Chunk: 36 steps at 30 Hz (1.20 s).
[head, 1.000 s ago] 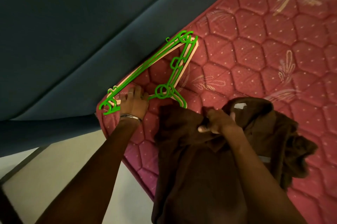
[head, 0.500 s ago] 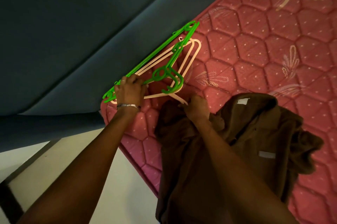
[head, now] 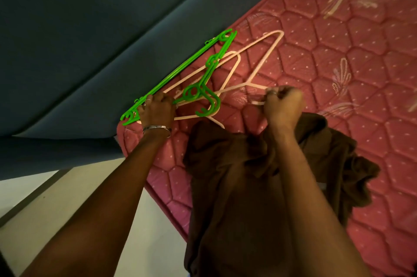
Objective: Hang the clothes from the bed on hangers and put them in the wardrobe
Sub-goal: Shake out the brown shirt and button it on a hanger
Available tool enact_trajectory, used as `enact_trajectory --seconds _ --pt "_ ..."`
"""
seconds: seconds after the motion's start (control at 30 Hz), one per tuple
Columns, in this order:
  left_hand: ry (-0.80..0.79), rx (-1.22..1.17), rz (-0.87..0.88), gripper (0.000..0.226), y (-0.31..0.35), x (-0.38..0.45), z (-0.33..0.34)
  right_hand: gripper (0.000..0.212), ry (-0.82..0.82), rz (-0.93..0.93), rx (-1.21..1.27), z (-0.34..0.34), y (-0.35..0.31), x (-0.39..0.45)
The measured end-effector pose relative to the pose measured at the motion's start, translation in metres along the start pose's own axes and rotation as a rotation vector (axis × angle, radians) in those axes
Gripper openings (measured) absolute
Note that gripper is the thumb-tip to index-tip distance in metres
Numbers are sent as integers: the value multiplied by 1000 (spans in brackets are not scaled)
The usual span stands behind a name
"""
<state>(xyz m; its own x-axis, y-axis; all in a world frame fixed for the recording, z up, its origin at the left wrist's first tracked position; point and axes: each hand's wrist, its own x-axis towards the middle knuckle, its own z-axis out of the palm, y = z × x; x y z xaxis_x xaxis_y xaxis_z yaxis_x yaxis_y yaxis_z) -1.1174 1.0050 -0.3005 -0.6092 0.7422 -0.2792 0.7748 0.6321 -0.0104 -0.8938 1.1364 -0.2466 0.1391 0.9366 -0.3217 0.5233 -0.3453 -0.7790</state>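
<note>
Head view, looking down: the right hand (head: 282,105) grips the hook end of a pale pink hanger (head: 266,60), whose long axis runs up and left from that hand toward the mattress edge. The left hand (head: 156,110) curls round the lower end of the stacked green hangers (head: 180,69) and seems to pin the pile down; a second pink hanger (head: 228,73) lies among them. The brown garment (head: 248,186) lies directly below the right hand, draped over the near edge of the pink quilted mattress (head: 338,51) — so the right hand is the nearer one, and the freed hanger would need to travel only a little toward the person to reach its collar. Grey upholstery (head: 90,28) borders the mattress on the left; pale floor (head: 67,197) shows below.
</note>
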Motion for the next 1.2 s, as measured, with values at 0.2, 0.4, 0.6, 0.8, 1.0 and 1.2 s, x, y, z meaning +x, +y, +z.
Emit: enact_trajectory --seconds 0.2,0.4,0.6,0.8,1.0,1.2 --pt "-122 33 4 37 1 -1 13 32 206 -188 -36 -115 22 11" --pt "7 -156 11 46 39 -45 10 20 130 -368 -38 -198 36 -7" --pt "-271 -1165 18 49 138 -103 -47 20 -138 -338 90 -237 34 -42" --pt "-589 -1615 -292 18 181 -179 -69 23 -328 -150 538 -282 55 -91" --pt "-1068 -1497 -640 24 191 -236 -53 47 -552 -296 458 -295 90 -123" --pt "-1310 -1489 -762 29 204 -268 -36 18 -776 -302 417 -269 93 -118"
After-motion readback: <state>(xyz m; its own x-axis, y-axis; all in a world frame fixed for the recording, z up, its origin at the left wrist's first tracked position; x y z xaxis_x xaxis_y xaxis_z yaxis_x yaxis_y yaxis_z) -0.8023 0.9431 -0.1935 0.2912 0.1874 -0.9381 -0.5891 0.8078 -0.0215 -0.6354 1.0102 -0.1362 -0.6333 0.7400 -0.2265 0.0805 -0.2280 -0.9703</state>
